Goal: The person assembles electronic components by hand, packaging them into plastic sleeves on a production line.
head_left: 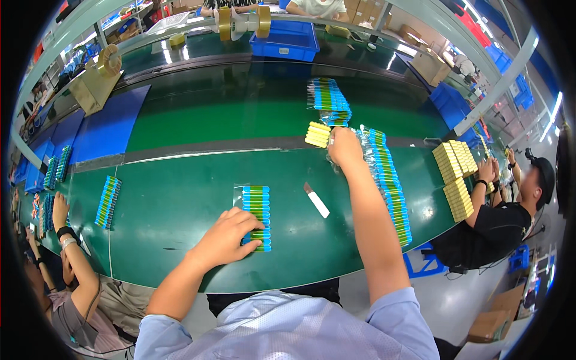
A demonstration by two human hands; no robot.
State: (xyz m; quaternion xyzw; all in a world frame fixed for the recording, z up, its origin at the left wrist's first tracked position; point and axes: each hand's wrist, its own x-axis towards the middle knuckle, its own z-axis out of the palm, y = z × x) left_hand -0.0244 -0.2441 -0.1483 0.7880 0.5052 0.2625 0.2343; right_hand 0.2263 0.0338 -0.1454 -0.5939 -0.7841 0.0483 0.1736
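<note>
On the green table, a flat pack of slim blue-and-green cylinders in clear film (257, 207) lies in front of me. My left hand (227, 239) rests on its left and lower part, fingers apart, and covers some cylinders. Farther off to the right, my right hand (346, 147) is closed at the right end of a small bundle of yellow cylinders (317, 135); its fingertips are partly hidden. Beside that hand, a long row of blue-and-green packs (387, 186) runs toward the table's near edge. A flat white tool with a brown end (317, 201) lies between my arms.
More blue-and-green packs (329, 99) lie beyond my right hand, another row (108, 202) at left. Yellow stacks (457, 174) stand near a co-worker (510, 204) at right; another person's arm (75, 258) reaches in at left. A blue bin (285, 42) sits beyond the belt.
</note>
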